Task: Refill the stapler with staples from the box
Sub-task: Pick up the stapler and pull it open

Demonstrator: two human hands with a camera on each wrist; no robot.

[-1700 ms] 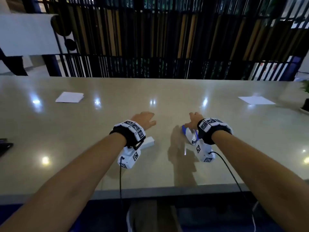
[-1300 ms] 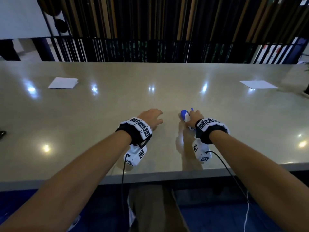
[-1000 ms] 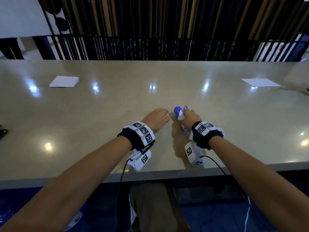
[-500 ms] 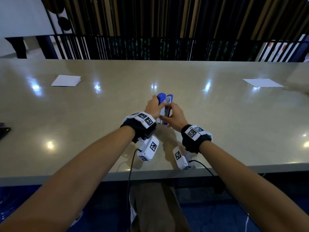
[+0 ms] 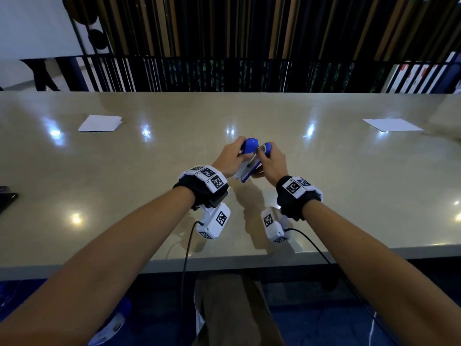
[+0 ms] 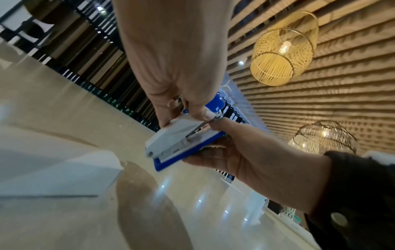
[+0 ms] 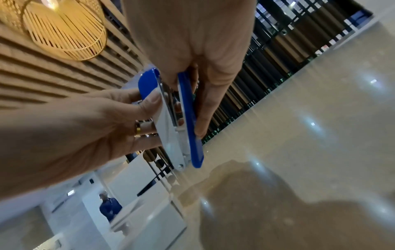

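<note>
A blue and white stapler [image 5: 245, 173] is held in the air over the beige table [image 5: 349, 183], its far ends spread apart. My left hand [image 5: 232, 158] grips the white upper arm with the blue cap [image 6: 177, 140]. My right hand [image 5: 272, 161] grips the blue base [image 7: 190, 118], fingers curled round it. In the right wrist view the white arm [image 7: 169, 135] stands a little off the base, hinged at the near end. A blurred white box [image 6: 57, 175] lies on the table below my left wrist; the head view hides it.
Two white paper sheets lie far back, one on the left [image 5: 99, 123], one on the right [image 5: 391, 124]. A dark object [image 5: 6, 199] pokes in at the left edge. The table's front edge [image 5: 224, 262] runs just behind my wrists. A dark railing stands beyond the table.
My right hand lifted the stapler off the table and carried it leftward. My left hand left the table and took hold of its upper arm. The two halves now gape wider.
</note>
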